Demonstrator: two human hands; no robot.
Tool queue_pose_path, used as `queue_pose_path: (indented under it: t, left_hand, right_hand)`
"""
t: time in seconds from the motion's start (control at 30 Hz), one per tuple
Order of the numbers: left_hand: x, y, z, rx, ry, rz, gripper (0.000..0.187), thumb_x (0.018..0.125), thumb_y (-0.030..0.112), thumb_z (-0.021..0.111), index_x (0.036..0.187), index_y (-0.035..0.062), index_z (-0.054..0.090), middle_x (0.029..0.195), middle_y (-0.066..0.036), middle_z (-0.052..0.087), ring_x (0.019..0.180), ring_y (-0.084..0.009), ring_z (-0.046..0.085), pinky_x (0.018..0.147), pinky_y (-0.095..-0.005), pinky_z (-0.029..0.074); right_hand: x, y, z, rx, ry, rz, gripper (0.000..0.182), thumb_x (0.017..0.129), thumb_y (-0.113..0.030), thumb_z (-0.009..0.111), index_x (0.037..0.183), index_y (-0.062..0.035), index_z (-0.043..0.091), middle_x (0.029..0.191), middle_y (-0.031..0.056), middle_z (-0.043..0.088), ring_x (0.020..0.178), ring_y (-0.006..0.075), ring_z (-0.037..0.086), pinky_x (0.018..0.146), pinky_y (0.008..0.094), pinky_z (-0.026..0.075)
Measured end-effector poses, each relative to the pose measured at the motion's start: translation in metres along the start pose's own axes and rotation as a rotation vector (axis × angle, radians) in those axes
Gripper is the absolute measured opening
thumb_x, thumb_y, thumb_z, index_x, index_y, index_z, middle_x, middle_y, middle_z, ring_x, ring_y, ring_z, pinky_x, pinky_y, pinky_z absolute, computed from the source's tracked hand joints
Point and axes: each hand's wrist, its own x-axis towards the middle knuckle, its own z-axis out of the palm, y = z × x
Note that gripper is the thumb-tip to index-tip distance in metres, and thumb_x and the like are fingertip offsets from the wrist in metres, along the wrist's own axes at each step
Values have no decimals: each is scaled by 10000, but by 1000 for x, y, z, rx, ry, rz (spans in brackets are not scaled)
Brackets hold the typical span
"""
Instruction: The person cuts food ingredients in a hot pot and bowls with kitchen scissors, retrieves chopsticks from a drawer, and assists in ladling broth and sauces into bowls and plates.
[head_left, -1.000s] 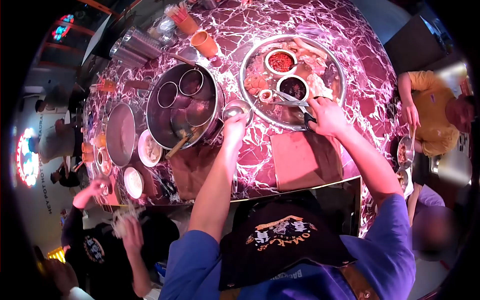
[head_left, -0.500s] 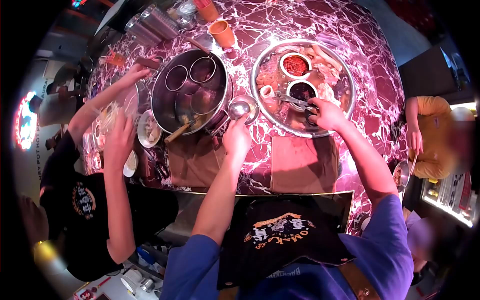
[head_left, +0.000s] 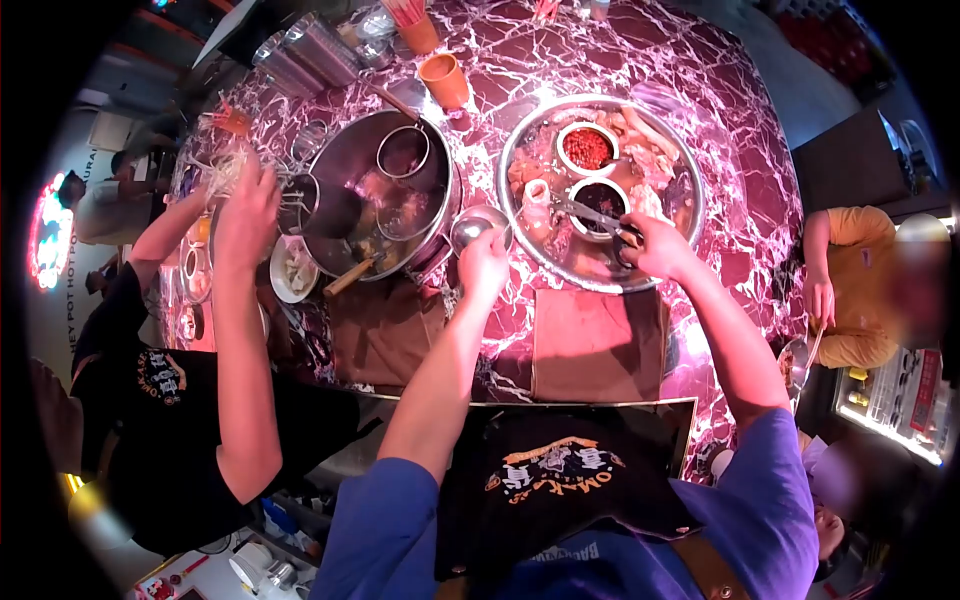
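Observation:
My right hand [head_left: 655,245] is closed round the black handles of kitchen scissors [head_left: 592,212]. Their metal blades point left across the bowl of dark sauce [head_left: 603,192], towards a pale rolled piece of food [head_left: 537,192]. All of this is over a large round metal tray [head_left: 514,232]. Between tray and pot, my left hand [head_left: 485,265] grips a shiny metal ladle [head_left: 476,230], its bowl close to the tray's left rim. A bowl of chopped red chilli [head_left: 588,149] and pale pieces of meat [head_left: 650,150] also sit in the tray.
Left of me stands a big pot [head_left: 335,235] with a strainer [head_left: 404,152] and a wooden-handled tool [head_left: 350,275]. A co-worker's hand [head_left: 250,215] is beside it, near pale strands and a lifted strainer [head_left: 299,196]. Wooden cups [head_left: 444,82] stand behind.
The co-worker's strainer has moved left from inside the pot to its left rim, and their raised hand has gone up. My hands keep nearly the same place; the view has shifted slightly.

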Motion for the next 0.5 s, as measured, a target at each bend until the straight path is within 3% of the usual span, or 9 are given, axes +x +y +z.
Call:
queue_pose_path:
  t: [0.13, 0.17, 0.33, 0.4, 0.5]
  left_hand:
    - [-6, -16, 0, -73, -1, -11, 242, 918, 161, 581, 1087, 25, 689, 978, -190, 706, 914, -306, 693, 818, -367, 516]
    - [-6, -17, -1, -90, 11, -24, 246, 881, 163, 577, 1075, 78, 703, 999, -177, 699, 947, -363, 668, 825, -425, 519]
    - [-8, -14, -6, -98, 28, -17, 244, 885, 157, 576, 1076, 79, 705, 986, -186, 698, 937, -362, 672, 818, -424, 520]
    - [-7, -8, -7, -77, -9, -32, 252, 918, 129, 563, 1098, 2, 684, 1018, -197, 705, 965, -305, 688, 855, -349, 514]
    - [-6, -8, -4, -100, -23, -84, 248, 907, 126, 575, 1093, 6, 687, 995, -203, 706, 937, -309, 695, 837, -352, 518]
  right_hand:
    - [-10, -11, -11, -55, -35, 65, 534, 764, -267, 709, 1233, -77, 538, 1096, 219, 654, 1055, 380, 618, 915, 447, 485]
    - [-9, -12, -10, -67, -24, 46, 542, 768, -273, 706, 1242, -83, 527, 1110, 216, 651, 1059, 379, 616, 917, 450, 484]
    - [-12, -24, -15, -105, -40, 42, 523, 776, -279, 692, 1236, -87, 530, 1100, 205, 655, 1050, 373, 619, 911, 452, 487]
    - [-8, -29, -10, -136, -66, 64, 533, 775, -291, 689, 1241, -89, 527, 1093, 206, 654, 1041, 379, 619, 904, 456, 488]
    - [5, -35, 1, -142, -48, 60, 535, 770, -307, 698, 1220, -75, 526, 1075, 213, 651, 1028, 390, 619, 894, 466, 489]
